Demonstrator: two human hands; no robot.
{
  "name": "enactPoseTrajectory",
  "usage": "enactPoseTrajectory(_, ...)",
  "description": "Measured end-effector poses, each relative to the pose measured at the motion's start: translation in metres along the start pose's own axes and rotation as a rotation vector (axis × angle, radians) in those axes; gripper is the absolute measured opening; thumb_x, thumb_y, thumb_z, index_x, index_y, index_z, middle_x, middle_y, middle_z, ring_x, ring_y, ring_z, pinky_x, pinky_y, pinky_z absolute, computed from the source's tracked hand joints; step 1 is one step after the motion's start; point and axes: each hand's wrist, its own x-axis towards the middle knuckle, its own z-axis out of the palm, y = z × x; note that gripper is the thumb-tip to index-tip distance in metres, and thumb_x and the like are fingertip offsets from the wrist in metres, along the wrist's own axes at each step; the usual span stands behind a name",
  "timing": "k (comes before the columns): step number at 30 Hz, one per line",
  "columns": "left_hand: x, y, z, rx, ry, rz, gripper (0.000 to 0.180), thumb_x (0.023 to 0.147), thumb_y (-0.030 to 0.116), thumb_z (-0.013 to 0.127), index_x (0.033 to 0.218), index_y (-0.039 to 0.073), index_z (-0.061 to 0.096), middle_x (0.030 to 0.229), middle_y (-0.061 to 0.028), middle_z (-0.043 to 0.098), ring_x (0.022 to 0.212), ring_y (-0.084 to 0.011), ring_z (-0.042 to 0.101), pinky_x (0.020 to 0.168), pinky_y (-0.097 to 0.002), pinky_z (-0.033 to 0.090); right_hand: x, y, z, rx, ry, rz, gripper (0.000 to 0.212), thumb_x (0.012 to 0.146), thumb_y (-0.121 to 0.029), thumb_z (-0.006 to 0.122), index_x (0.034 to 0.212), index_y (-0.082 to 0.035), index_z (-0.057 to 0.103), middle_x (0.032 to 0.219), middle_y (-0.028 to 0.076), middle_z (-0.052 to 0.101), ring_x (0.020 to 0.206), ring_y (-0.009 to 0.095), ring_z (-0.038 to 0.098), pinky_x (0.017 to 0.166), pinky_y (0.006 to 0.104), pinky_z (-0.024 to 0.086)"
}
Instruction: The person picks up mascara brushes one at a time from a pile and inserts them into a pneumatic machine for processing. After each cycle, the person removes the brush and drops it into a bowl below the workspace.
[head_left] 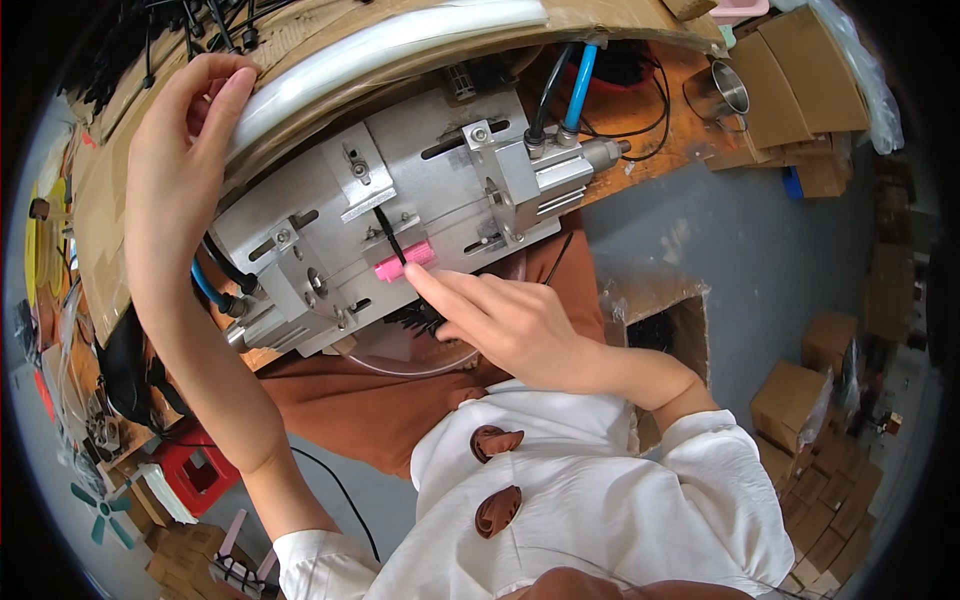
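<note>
My right hand (520, 325) is closed at the near edge of a silver metal fixture (430, 185), holding a thin black rod (390, 235). Its index fingertip rests at the rod beside a small pink block (405, 260). The rod lies across that block and reaches a metal stop in the fixture's middle. At the upper left, my left hand (185, 125) is curled, thumb and fingers together, by the end of a white plastic-covered strip (390, 50). What those fingers hold, if anything, is hidden. Black stemmed parts (190, 30) lie on cardboard just beyond it.
Air cylinders with blue and black hoses (580, 85) sit at both ends of the fixture. A metal cup (717, 90) stands on the wooden table at right. Cardboard boxes (790, 400) are on the floor at right; a red stool (195, 475) is at lower left.
</note>
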Motion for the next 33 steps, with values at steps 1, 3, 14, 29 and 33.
enactPoseTrajectory(1, 0.000, -0.001, 0.000, -0.002, -0.009, -0.003, 0.025, 0.093, 0.025, 0.059, 0.101, 0.002, 0.064, 0.078, 0.0004, 0.057, 0.070, -0.0073, 0.045, 0.065, -0.0223, 0.040, -0.005, 0.001, -0.008, -0.004, 0.031, -0.016, 0.055, 0.072, -0.012, 0.075, 0.123, -0.001, 0.057, 0.081, 0.006, 0.063, 0.064, 0.016, 0.059, 0.054, 0.0276, 0.049)
enactPoseTrajectory(3, 0.004, 0.006, 0.004, -0.015, -0.027, 0.003, 0.024, 0.093, 0.024, 0.058, 0.102, 0.002, 0.065, 0.080, 0.0009, 0.058, 0.071, -0.0074, 0.045, 0.067, -0.0221, 0.040, -0.037, 0.010, -0.024, -0.074, 0.057, -0.027, 0.042, 0.071, -0.016, 0.077, 0.108, -0.001, 0.064, 0.087, 0.007, 0.066, 0.066, 0.018, 0.064, 0.058, 0.0273, 0.053)
enactPoseTrajectory(14, -0.012, 0.023, -0.022, -0.089, -0.090, 0.042, 0.015, 0.080, 0.005, 0.067, 0.094, -0.001, 0.065, 0.078, -0.0021, 0.056, 0.074, -0.0110, 0.050, 0.072, -0.0235, 0.043, -0.130, 0.097, 0.039, -0.395, -0.419, 0.331, 0.020, 0.077, -0.018, 0.068, 0.084, -0.004, 0.056, 0.083, 0.010, 0.052, 0.079, 0.026, 0.060, 0.062, 0.0360, 0.052)
enactPoseTrajectory(29, -0.185, 0.093, 0.075, 0.103, 0.032, 0.008, 0.072, 0.070, -0.003, 0.071, 0.135, -0.008, 0.041, 0.087, -0.0103, 0.051, 0.081, -0.0245, 0.049, 0.074, -0.0341, 0.043, -0.063, 0.041, -0.097, 1.085, -0.246, 0.316, 0.028, 0.074, 0.005, 0.072, 0.100, 0.006, 0.064, 0.094, 0.015, 0.071, 0.073, 0.016, 0.069, 0.056, 0.0232, 0.048)
enactPoseTrajectory(33, -0.178, 0.092, 0.100, 0.260, 0.002, 0.002, 0.062, 0.078, 0.001, 0.064, 0.135, -0.009, 0.040, 0.089, -0.0093, 0.049, 0.079, -0.0220, 0.049, 0.074, -0.0316, 0.044, -0.044, 0.034, -0.088, 1.384, 0.047, 0.268, 0.030, 0.074, 0.004, 0.074, 0.100, 0.009, 0.060, 0.089, 0.028, 0.067, 0.073, 0.027, 0.070, 0.050, 0.0266, 0.051)
